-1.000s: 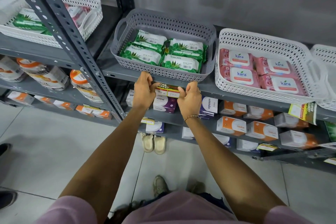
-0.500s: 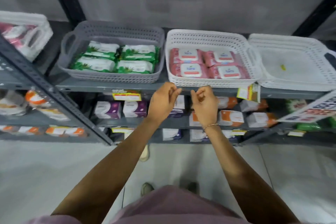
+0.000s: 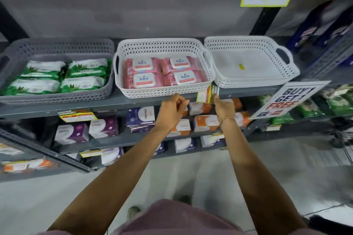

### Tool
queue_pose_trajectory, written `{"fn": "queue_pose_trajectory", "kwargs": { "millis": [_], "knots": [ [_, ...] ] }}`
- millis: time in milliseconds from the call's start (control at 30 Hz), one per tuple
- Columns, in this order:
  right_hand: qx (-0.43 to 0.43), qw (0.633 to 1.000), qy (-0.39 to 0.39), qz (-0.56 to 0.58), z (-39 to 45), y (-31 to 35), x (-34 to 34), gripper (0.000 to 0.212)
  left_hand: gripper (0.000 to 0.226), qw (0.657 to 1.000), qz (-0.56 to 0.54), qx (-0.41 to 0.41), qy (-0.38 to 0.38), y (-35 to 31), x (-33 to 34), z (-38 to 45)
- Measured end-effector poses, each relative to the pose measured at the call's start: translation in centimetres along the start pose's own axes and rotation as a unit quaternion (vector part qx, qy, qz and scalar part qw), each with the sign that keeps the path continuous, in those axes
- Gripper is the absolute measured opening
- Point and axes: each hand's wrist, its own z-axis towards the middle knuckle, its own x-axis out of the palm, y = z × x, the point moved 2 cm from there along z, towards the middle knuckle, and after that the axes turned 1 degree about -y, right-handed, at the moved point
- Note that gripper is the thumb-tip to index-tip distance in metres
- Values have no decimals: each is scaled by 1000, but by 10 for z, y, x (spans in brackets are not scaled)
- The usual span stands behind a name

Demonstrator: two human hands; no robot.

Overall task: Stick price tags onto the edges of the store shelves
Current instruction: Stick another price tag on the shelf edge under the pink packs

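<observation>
Now the right hand [image 3: 222,106] pinches a price tag [image 3: 207,94] hanging askew at the shelf edge [image 3: 133,104], below the pink-pack basket [image 3: 164,92]. The left hand [image 3: 172,111], fingers curled on nothing visible, waits beside it. Next, I judge: square the tag and press flat.

This was a shop aisle. Grey slotted-metal shelving [image 3: 133,104] carried perforated plastic baskets of packaged wipes: green-and-white packs in a grey basket [image 3: 57,97], pink packs in a white basket [image 3: 166,92]. Boxed goods in purple and orange [image 3: 206,123] lined the lower shelves. Yellow-and-red paper price tags [image 3: 76,115] hung from shelf edges, and a white "BUY 1 GET 1 FREE" sign [image 3: 286,100] hung nearby.
</observation>
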Motion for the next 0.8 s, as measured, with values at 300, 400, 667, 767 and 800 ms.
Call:
{"fn": "queue_pose_trajectory", "kwargs": {
  "millis": [300,400,667,767,800],
  "knots": [
    [34,998,44,30,2,-24,-13,34,17,998,54,-28,-21,-1,14,14],
    [43,996,68,27,-12,-41,-13,26,22,997,59,-37,26,2,22,12],
    [-156,955,118,-221,-37,-41,-12,15,25,981,153,101,62,-9,23,6],
    [-191,945,129,-234,-34,-22,-6,11,18,979,175,60,85,3,16,7],
    [-202,942,127,-234,-34,-16,-2,11,16,979,183,45,74,10,11,6]
  ]
}}
